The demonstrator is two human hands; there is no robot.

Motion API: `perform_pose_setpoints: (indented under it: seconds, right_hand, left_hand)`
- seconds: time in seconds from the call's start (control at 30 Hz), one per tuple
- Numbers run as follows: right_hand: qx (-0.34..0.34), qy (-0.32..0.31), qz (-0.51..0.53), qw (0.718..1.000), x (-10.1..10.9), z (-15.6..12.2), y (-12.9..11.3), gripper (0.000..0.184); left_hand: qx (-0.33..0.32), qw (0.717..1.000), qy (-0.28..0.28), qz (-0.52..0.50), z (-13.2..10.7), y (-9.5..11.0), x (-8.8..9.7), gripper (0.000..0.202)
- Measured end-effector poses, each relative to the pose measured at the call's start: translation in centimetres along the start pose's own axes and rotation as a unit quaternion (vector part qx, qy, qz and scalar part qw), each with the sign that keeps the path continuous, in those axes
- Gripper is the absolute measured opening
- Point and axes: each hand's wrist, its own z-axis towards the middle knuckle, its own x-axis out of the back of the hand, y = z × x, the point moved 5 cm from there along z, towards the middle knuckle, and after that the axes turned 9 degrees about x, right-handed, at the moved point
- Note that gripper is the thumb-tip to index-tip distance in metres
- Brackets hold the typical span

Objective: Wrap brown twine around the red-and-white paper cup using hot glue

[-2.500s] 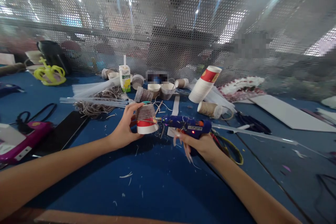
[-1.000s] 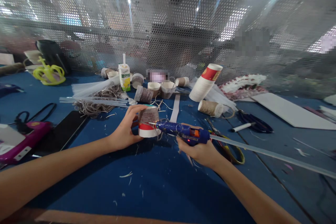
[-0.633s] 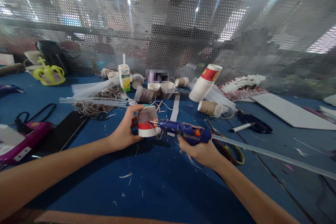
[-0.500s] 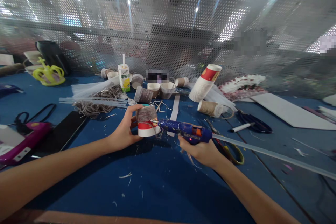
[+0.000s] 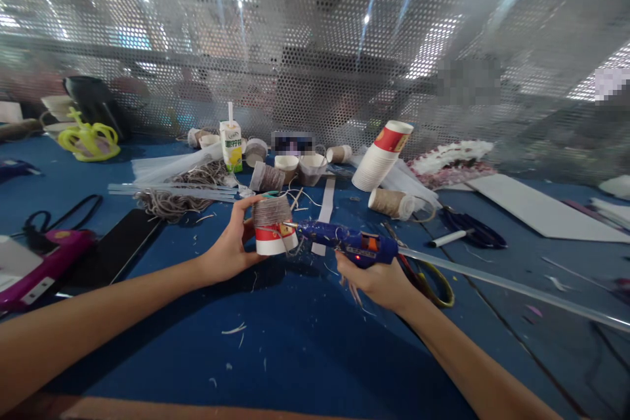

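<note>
My left hand is wrapped round an upside-down red and white paper cup, whose upper half is wound with brown twine. My right hand grips a blue hot glue gun with a red light on. Its nozzle touches the cup's right side at the edge of the twine. A long clear glue stick juts out of the gun's back toward the right.
On the blue table lie a stack of paper cups, a twine roll, scissors, a drink carton, loose twine, a phone and a pink device. Perforated metal screen behind.
The glue gun's nozzle came in from just right of the cup to touch its side. The cup tilted slightly in my left hand. The glue stick swung lower on the right.
</note>
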Motion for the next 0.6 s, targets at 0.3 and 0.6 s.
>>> perform_pose_setpoints:
  seconds: [0.3,0.6]
  right_hand:
    - [0.036,-0.022,-0.066,0.997,-0.4,1.1,-1.7,0.03]
    - [0.051,-0.034,-0.098,0.993,-0.3,0.9,-1.6,0.024]
  left_hand:
    - [-0.02,1.0,0.005,-0.003,0.2,0.3,0.1,0.074]
    - [-0.016,1.0,0.006,-0.019,0.2,0.4,0.1,0.073]
